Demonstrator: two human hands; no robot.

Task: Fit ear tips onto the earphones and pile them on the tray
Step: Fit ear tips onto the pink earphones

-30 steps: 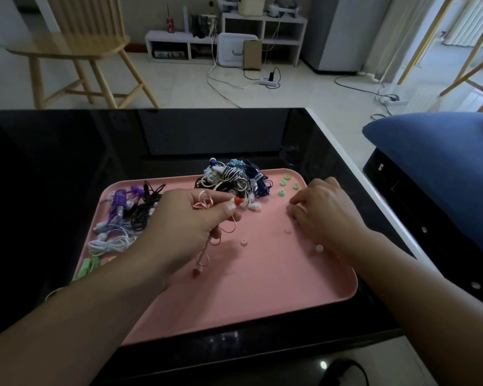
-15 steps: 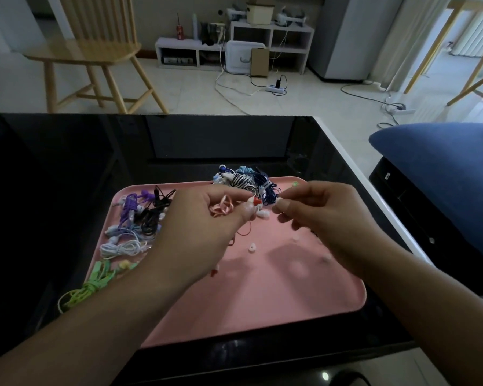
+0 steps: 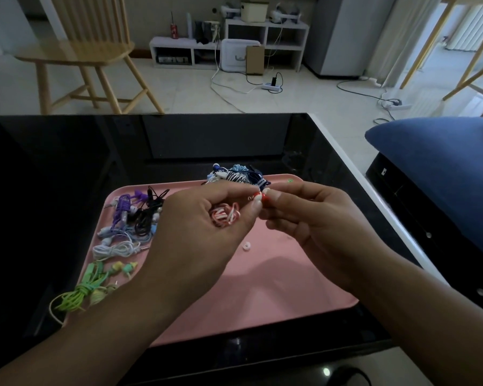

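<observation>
A black glossy table point(image 3: 67, 168) fills the view, with a pink tray point(image 3: 276, 296) lying at its middle. Above the tray's centre the left hand point(image 3: 204, 227) curls round a coiled red-and-white earphone cable point(image 3: 225, 215) and pinches the red earbud point(image 3: 258, 196) at its fingertips. The right hand point(image 3: 313, 218), at 3 o'clock from the left, pinches at the same earbud, fingertips meeting those of the left hand; the ear tip between them is too small to make out. On the tray, tangled earphones lie at 12 o'clock point(image 3: 237, 175), purple, black and white ones at 9 o'clock point(image 3: 131, 221), green ones at 8 o'clock point(image 3: 95, 285) spilling over the edge. One loose white ear tip point(image 3: 245, 246) lies near the tray's centre.
</observation>
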